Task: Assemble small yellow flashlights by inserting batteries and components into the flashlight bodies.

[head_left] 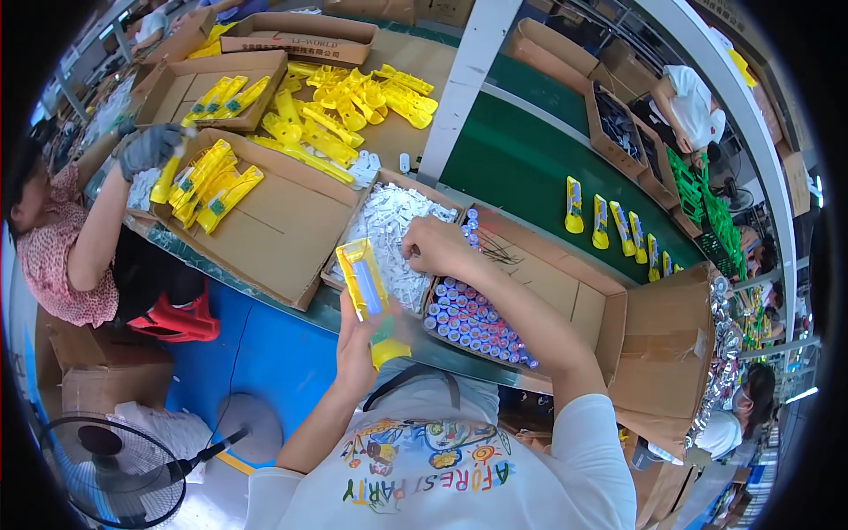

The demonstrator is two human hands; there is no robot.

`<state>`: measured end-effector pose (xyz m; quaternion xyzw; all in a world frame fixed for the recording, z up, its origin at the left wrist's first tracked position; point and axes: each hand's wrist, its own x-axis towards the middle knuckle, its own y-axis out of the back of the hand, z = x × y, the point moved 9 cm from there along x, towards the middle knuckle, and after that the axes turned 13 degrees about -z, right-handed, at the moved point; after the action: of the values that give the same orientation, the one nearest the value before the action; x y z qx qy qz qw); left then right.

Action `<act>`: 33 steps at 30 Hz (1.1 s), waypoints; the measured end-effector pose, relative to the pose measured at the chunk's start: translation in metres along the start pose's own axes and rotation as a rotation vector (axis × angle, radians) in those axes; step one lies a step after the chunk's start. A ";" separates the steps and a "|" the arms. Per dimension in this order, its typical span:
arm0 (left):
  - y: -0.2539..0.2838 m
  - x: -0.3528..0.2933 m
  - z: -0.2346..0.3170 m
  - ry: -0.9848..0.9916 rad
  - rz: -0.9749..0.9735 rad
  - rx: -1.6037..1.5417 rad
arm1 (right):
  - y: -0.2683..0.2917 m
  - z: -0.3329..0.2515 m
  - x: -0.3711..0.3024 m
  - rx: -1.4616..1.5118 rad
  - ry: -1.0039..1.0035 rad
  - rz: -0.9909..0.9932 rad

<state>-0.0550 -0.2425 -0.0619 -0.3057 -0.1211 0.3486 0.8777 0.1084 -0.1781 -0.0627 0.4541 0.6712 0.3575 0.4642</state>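
My left hand [357, 349] is closed around a yellow plastic housing [360, 276] held upright, with a pale blue-violet cylindrical cell in its open side. Its lower end, near my shirt, is blurred. My right hand [437, 246] hovers over the right part of a box of small white plastic pieces [395, 223], its fingers pinched together. Whatever lies between those fingertips is hidden. Just right of the white pieces, several violet-wrapped battery cells [468, 320] with red wires stand packed together, below my right forearm.
A carton [274, 221] with several yellow housings sits to the left, beside a gloved co-worker's hand [148, 148]. More yellow housings [331, 106] are piled behind it. Filled housings [601, 221] stand in a row on the green conveyor [503, 150] beyond a white post [464, 88].
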 end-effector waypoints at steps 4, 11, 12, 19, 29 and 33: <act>-0.004 0.002 -0.002 0.057 0.005 -0.067 | -0.001 0.000 0.000 0.058 0.032 -0.082; -0.002 0.002 -0.002 0.076 0.023 -0.092 | 0.025 -0.009 -0.022 0.349 0.258 0.178; -0.004 0.004 -0.006 0.106 -0.009 -0.074 | 0.032 -0.010 -0.028 0.543 0.300 0.175; -0.023 0.016 -0.019 0.191 -0.083 0.005 | 0.030 -0.001 -0.044 1.157 0.312 0.155; -0.023 0.021 -0.014 0.230 -0.220 0.331 | 0.033 0.002 -0.059 1.282 0.045 0.186; -0.028 0.035 -0.017 0.255 -0.242 0.218 | 0.038 0.008 -0.062 1.299 0.029 0.122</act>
<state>-0.0077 -0.2418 -0.0580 -0.2339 -0.0066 0.2101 0.9493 0.1360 -0.2228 -0.0121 0.6746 0.7299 -0.0893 0.0649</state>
